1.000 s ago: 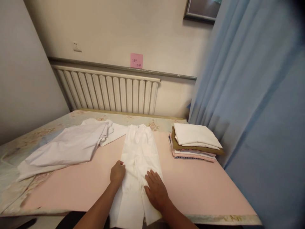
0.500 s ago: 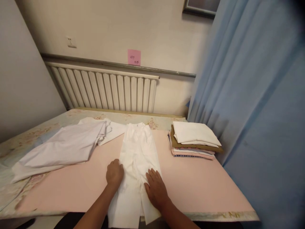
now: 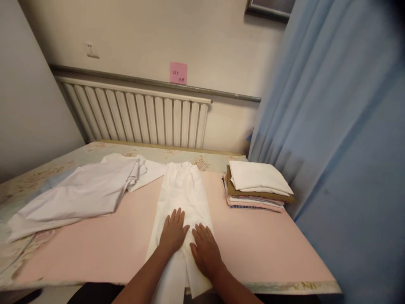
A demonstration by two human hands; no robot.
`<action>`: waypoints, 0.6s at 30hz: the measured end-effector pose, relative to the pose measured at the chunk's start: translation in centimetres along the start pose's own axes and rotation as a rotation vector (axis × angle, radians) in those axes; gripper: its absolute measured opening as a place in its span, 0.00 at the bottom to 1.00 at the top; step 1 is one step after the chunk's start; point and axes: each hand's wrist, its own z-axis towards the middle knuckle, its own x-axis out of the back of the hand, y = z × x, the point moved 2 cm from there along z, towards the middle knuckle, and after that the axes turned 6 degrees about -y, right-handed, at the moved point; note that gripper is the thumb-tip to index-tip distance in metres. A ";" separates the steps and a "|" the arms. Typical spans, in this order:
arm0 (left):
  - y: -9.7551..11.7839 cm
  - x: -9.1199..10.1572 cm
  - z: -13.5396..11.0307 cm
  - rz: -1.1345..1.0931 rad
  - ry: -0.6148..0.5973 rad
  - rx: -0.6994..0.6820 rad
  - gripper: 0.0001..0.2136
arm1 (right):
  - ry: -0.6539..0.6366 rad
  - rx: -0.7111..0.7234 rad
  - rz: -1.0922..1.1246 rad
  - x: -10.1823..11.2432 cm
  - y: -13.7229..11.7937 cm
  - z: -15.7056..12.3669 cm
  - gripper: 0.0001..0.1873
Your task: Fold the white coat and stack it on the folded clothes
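A pair of white trousers [image 3: 185, 192] lies spread lengthwise, waistband away from me, on a pink cloth [image 3: 259, 249]. The leg ends hang over the near edge. My left hand [image 3: 174, 231] rests flat on the left leg, fingers stretched out and thumb apart. Beside it, my right hand [image 3: 206, 250] lies on the right leg with its fingers extended. Neither hand grips the fabric. Part of both legs is hidden under my hands and forearms.
Loose white garments [image 3: 85, 192] are heaped at the left. On the right stands a stack of folded clothes [image 3: 261, 177], close to a blue curtain [image 3: 332, 139]. A floral cover [image 3: 104, 147] lies beneath the pink cloth. Behind is a radiator [image 3: 142, 116].
My left hand has moved from the trousers' left edge inward onto the leg, and its curled fingers have straightened. My right hand has stayed almost in place.
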 end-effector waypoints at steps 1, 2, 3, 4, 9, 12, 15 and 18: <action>-0.1 0.0 -0.1 0.003 0.018 -0.003 0.26 | 0.007 0.003 0.005 0.0 0.0 0.0 0.23; -0.1 0.1 -0.2 0.003 0.034 -0.010 0.26 | 0.015 0.008 0.011 0.0 0.0 -0.1 0.23; -0.1 0.1 -0.3 0.001 0.050 -0.022 0.26 | 0.025 0.013 0.017 0.0 0.0 -0.1 0.23; -0.1 0.2 -0.4 -0.002 0.064 -0.034 0.26 | 0.035 0.018 0.023 0.0 0.0 -0.2 0.22; -0.6 0.3 -0.3 -0.047 0.014 -0.036 0.25 | 0.082 0.015 0.090 0.6 0.6 0.4 0.19; -1.3 0.4 -0.5 -0.062 -0.016 -0.014 0.25 | 0.034 -0.165 0.179 1.6 2.2 2.6 0.17; -2.2 0.4 -1.2 -0.030 0.017 -0.023 0.26 | -0.018 -0.349 0.224 2.2 4.3 5.9 0.17; -3.0 0.1 -2.1 -0.004 0.036 -0.021 0.26 | -0.050 -0.463 0.213 1.9 6.2 8.7 0.18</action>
